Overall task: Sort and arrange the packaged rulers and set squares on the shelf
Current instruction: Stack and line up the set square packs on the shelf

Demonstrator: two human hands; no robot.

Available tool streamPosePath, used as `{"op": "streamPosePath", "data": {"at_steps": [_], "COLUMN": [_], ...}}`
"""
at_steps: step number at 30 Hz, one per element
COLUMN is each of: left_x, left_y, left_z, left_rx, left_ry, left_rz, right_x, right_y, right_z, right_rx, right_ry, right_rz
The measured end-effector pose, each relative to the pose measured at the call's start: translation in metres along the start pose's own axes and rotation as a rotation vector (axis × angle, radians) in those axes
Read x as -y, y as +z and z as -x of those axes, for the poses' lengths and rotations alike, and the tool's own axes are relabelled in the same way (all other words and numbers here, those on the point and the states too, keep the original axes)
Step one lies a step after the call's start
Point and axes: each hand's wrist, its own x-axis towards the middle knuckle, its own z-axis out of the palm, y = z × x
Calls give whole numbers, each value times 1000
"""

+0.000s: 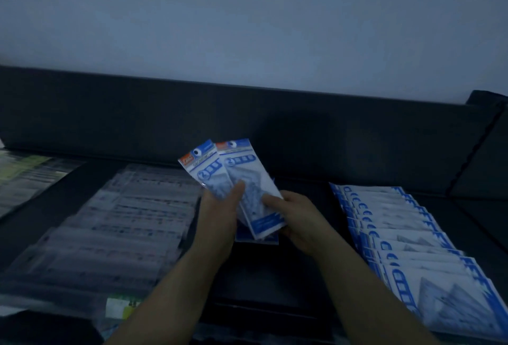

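Held packets: I see 2 flat blue-and-white plastic packets [240, 171], fanned apart at their tops and raised over the middle of the dark shelf [247, 276].
Left hand: my view shows the left hand [220, 215] grasping the packets' lower left edge, its thumb laid across the front.
Right hand: the right hand [299, 223] grasps their lower right side, thumb on the front, fingers behind.
Below the pair: a blue packet edge [258, 238] shows; I cannot tell whether it is held or lying down.
Right of the hands: a row of overlapping blue-and-white set-square packets [406, 237] lies flat, running from back to front.
Left of the hands: overlapping clear ruler packets [123, 221], blurred.
Far left: greenish-white packets [24, 177], blurred, at the frame edge.
Behind: the shelf's dark back panel [247, 124] under a pale wall [247, 14].
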Motion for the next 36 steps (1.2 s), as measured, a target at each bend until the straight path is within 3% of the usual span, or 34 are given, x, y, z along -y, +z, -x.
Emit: {"op": "streamPosePath", "data": {"at_steps": [4,7,12,20,25,28,30,33,36], "left_x": [0,-5,-6,-4,-21,-34,-43,-49,-49], "left_y": [-31,-42,-35,-39,-47,-54,-53,-43,-33], "left_z": [-28,-32,-40,-37,-37,-40,-38,-33,-24], "left_rx": [-201,-225,-98,-42,-63,-85,-50,67,216], "left_ry": [7,-59,-213,-245,-171,-178,-172,-272,-377], "left_rz": [-231,-402,-551,-461,-369,-320,-310,-291,-380], "right_x": [-4,-5,4,1,20,35,43,46,43], "right_y": [-14,-14,-2,-15,-35,-50,-56,-57,-45], "right_z": [-4,-8,-18,-23,-20,-16,-12,-11,-16], "right_rx": [-232,-288,-215,-288,-280,-152,-23,39,42], "right_ry": [-169,-157,-66,29,-92,-124,-144,-124,-91], "right_rz": [504,781,544,379,229,155,226,479,459]}}
